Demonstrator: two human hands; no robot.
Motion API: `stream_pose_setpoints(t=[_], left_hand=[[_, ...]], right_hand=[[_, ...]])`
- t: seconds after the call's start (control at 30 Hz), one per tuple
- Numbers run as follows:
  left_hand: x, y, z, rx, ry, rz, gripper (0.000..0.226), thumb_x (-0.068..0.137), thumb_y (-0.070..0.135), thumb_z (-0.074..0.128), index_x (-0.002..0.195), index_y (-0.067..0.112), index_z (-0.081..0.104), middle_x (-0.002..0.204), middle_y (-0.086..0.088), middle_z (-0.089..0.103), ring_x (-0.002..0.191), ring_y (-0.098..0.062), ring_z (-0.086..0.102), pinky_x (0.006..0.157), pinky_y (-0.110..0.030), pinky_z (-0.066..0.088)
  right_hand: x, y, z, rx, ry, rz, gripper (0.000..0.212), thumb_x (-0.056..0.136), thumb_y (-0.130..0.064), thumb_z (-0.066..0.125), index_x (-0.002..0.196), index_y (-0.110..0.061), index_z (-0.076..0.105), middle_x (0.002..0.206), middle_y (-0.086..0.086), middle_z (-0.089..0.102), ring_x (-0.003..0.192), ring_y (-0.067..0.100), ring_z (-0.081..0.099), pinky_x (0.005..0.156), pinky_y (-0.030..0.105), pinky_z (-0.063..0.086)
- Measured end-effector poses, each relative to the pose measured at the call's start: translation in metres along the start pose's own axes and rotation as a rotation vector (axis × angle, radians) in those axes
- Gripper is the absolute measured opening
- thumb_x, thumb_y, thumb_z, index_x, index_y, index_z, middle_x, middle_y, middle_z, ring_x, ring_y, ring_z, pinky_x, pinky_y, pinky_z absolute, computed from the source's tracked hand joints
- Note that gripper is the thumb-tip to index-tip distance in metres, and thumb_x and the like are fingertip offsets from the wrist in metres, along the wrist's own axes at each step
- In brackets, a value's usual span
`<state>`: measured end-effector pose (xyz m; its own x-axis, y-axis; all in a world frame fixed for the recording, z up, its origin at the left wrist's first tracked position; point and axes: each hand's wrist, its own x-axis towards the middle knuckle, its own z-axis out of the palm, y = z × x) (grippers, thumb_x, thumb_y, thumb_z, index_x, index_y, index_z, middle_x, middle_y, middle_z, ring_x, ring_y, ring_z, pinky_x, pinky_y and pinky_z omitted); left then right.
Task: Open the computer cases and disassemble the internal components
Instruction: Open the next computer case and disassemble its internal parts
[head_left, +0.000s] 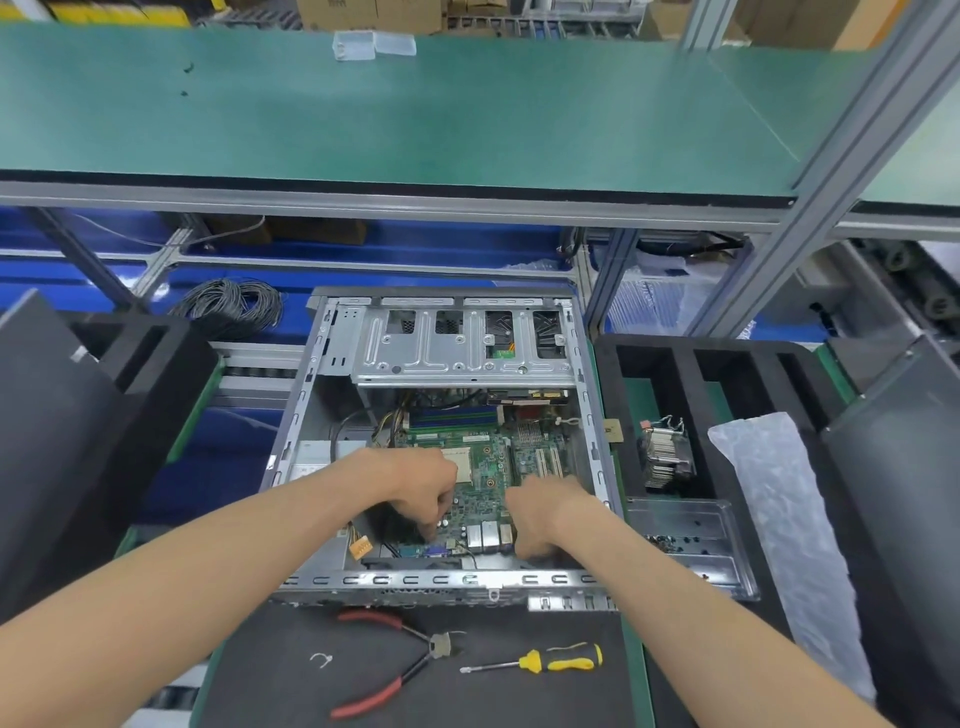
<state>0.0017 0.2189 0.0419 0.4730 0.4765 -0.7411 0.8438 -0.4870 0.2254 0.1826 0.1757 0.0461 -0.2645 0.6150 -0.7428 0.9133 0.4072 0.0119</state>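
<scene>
One head-worn view, looking forward and down.
The wide-angle camera sits above the bench, close over the open case (447, 441), with both forearms reaching in from the bottom edge. Tools lie nearest the lens; the green shelf (415, 109) fills the far, upper part. Straight edges bow outward.

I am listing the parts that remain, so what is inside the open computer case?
Inside the computer case lie a green motherboard, a metal drive cage and loose cables. The left hand and right hand cover the board's near edge.
</scene>
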Motion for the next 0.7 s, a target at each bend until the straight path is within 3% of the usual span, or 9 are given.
stream_pose_setpoints(t=[0.1,0.23,0.33,0.4,0.47,0.53,0.57,0.63,0.7], left_hand=[[-0.001,-0.001,-0.001,-0.017,0.008,0.008,0.009,0.078,0.023,0.08,0.073,0.018,0.076,0.081,0.004,0.075,0.087,-0.013,0.067,0.08,-0.035,0.058],[0.001,-0.003,-0.001,-0.013,0.005,0.014,0.016,0.077,0.023,0.081,0.064,0.025,0.071,0.079,0.008,0.073,0.089,-0.014,0.067,0.084,-0.039,0.058],[0.001,-0.001,0.0,-0.027,0.075,0.095,0.007,0.078,0.023,0.079,0.073,0.022,0.074,0.074,0.011,0.071,0.078,-0.006,0.067,0.072,-0.031,0.058],[-0.001,0.006,0.0,-0.083,0.164,0.195,0.004,0.078,0.022,0.075,0.081,0.023,0.073,0.071,0.014,0.069,0.069,-0.002,0.065,0.064,-0.023,0.055],[-0.001,0.015,-0.002,-0.116,0.233,0.313,0.012,0.077,0.02,0.072,0.088,0.025,0.075,0.077,0.01,0.07,0.071,-0.009,0.065,0.071,-0.027,0.056],[0.003,0.026,0.0,-0.075,0.265,0.442,0.02,0.08,0.02,0.071,0.098,0.025,0.078,0.089,0.002,0.071,0.08,-0.014,0.064,0.079,-0.029,0.053],[0.006,0.031,0.002,-0.051,0.275,0.502,0.024,0.082,0.021,0.071,0.105,0.024,0.077,0.096,-0.002,0.071,0.086,-0.017,0.063,0.082,-0.03,0.051],[0.013,0.039,0.005,-0.008,0.272,0.572,0.034,0.085,0.027,0.074,0.119,0.024,0.073,0.109,-0.008,0.068,0.1,-0.02,0.057,0.09,-0.027,0.044],[0.019,0.044,0.006,0.067,0.261,0.615,0.038,0.086,0.032,0.074,0.123,0.025,0.071,0.118,-0.004,0.066,0.109,-0.018,0.054,0.097,-0.029,0.04]], right_hand=[[0.002,-0.006,0.005,0.004,-0.021,-0.024,0.034,0.094,-0.009,0.056,0.127,-0.006,0.051,0.124,0.014,0.059,0.096,0.032,0.057,0.086,0.046,0.05],[0.008,-0.008,0.009,0.034,0.012,-0.013,0.027,0.095,-0.001,0.056,0.122,-0.004,0.054,0.122,0.014,0.06,0.094,0.03,0.056,0.09,0.046,0.051],[0.01,-0.008,0.007,0.107,0.005,0.022,0.031,0.094,-0.004,0.058,0.125,-0.006,0.054,0.123,0.012,0.058,0.097,0.029,0.058,0.091,0.044,0.052],[0.01,-0.008,0.003,0.166,0.004,0.057,0.033,0.091,-0.01,0.062,0.123,-0.009,0.054,0.114,0.009,0.059,0.086,0.024,0.061,0.076,0.039,0.053],[0.012,-0.004,-0.002,0.283,0.038,0.09,0.018,0.089,-0.012,0.064,0.106,-0.009,0.059,0.099,0.007,0.062,0.065,0.019,0.064,0.054,0.032,0.052],[0.012,0.003,-0.013,0.4,0.069,0.111,0.008,0.091,-0.005,0.061,0.087,-0.009,0.055,0.097,0.013,0.06,0.057,0.023,0.069,0.047,0.028,0.053],[0.011,0.007,-0.019,0.42,0.1,0.127,0.009,0.092,-0.001,0.058,0.088,-0.008,0.054,0.104,0.018,0.059,0.066,0.027,0.072,0.054,0.029,0.055],[0.011,0.012,-0.028,0.456,0.212,0.167,0.014,0.095,-0.001,0.051,0.109,-0.003,0.054,0.125,0.024,0.055,0.1,0.035,0.067,0.071,0.034,0.049],[0.012,0.014,-0.033,0.527,0.307,0.185,0.02,0.098,-0.002,0.046,0.117,0.0,0.051,0.129,0.025,0.052,0.11,0.037,0.059,0.077,0.036,0.045]])
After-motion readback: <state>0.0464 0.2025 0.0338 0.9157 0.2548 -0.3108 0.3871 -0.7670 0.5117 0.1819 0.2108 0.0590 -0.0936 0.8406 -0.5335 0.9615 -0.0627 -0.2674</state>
